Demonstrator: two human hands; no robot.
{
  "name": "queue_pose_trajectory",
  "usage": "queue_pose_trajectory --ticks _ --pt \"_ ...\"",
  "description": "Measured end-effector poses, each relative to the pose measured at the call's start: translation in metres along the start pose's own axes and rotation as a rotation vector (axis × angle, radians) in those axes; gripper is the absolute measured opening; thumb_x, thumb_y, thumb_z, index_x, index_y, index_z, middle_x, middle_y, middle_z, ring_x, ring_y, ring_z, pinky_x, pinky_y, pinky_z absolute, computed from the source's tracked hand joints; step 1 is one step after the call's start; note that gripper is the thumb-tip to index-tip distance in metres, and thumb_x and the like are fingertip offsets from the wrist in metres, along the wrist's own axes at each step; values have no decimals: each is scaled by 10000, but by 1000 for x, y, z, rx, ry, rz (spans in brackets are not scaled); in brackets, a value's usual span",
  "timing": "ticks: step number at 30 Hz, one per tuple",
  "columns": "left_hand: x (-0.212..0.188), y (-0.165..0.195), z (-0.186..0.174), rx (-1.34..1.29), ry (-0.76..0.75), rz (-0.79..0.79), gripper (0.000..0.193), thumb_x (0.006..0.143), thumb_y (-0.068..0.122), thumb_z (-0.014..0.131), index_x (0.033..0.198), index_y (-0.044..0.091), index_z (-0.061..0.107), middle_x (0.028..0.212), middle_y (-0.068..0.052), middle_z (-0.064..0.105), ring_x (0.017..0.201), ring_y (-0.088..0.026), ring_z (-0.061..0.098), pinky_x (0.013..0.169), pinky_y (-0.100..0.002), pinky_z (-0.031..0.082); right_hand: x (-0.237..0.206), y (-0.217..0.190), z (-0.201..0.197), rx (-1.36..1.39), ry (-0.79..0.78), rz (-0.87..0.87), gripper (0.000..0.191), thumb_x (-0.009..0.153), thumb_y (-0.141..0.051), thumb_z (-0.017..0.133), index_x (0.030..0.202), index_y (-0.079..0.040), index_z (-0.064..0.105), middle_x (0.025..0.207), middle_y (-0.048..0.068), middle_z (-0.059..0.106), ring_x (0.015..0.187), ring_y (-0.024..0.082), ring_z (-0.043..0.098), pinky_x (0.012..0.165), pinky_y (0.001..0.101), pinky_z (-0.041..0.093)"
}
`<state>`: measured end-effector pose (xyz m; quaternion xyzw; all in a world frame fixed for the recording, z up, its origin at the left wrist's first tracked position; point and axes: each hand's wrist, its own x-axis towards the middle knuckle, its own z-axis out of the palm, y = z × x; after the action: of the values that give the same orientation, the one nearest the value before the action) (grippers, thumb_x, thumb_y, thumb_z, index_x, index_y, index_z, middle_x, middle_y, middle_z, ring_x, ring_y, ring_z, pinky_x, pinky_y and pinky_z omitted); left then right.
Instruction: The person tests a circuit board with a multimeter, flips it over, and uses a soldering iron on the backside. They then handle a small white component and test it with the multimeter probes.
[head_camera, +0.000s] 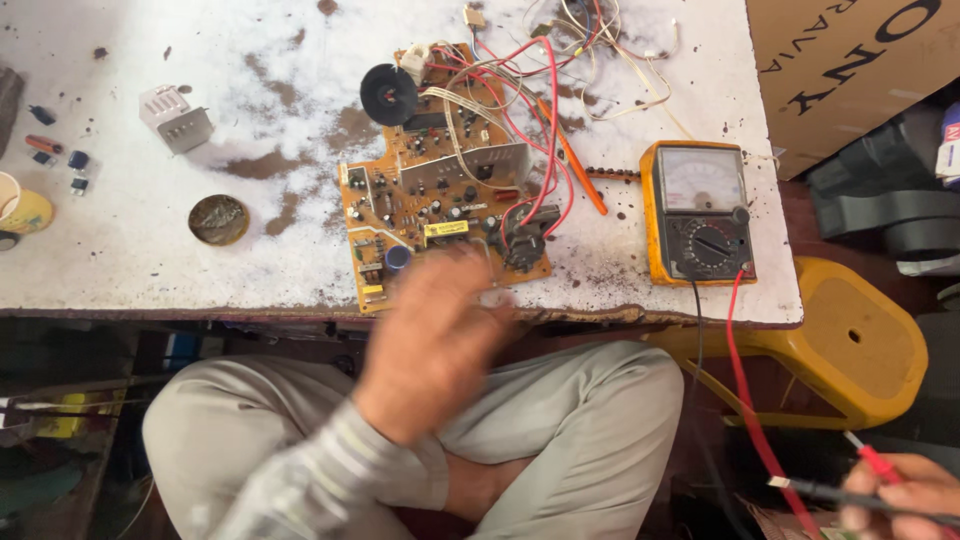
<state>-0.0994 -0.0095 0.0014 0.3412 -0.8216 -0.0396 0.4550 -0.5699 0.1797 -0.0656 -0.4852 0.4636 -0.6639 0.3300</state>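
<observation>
Near the front edge of the circuit board (450, 190) on the bench (120, 250), the blurred left hand (435, 335) hovers, its fingers too smeared to tell. Right of the board sits a yellow meter (697, 212); below it the right hand (900, 495) has its fingers clamped on two probes (850, 490).

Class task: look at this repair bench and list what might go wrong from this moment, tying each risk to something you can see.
1. The circuit board overhangs the worn table edge; the blurred left hand moving beside it might knock it off.
2. The right hand holds both probes together; their tips might touch.
3. The meter's leads hang off the table, so a tug might drag the yellow multimeter down.
</observation>
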Motion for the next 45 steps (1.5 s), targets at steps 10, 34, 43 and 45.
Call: queue_pose_trajectory --ticks 10,34,43,45 --pt "45 -65 -16 42 -373 91 233 805 129 711 1036 128 743 1489 -192 478 1392 -420 419 1129 -558 359 -7 54 -22 -1264 -313 884 718 829 -167 825 1484 -265 546 1163 139 747 942 245 823 847 389 659" --pt "52 -82 -7 -33 -673 -26 380 790 80 713 1162 151 691 1324 -117 552 1240 -347 528 785 -437 579 -10 79 -1 -1223 -347 713 567 858 -249 802 1390 -152 633 1096 134 784 1003 216 787 882 358 632" --pt "51 -83 -5 -26 -663 6 451 740 27 708 1174 148 684 1343 -126 540 1286 -354 504 811 -430 590 -5 75 7 -1196 -342 737 571 870 -254 788 1405 -146 618 1117 139 776 1008 215 784 865 370 641" --pt "52 -82 -6 -4 -666 10 448 745 27 710 1174 155 686 1333 -120 543 1280 -348 507 794 -427 590 -5 74 9 -1200 -346 735 569 870 -256 787 1403 -148 621 1117 138 776 1012 213 782 872 370 639"
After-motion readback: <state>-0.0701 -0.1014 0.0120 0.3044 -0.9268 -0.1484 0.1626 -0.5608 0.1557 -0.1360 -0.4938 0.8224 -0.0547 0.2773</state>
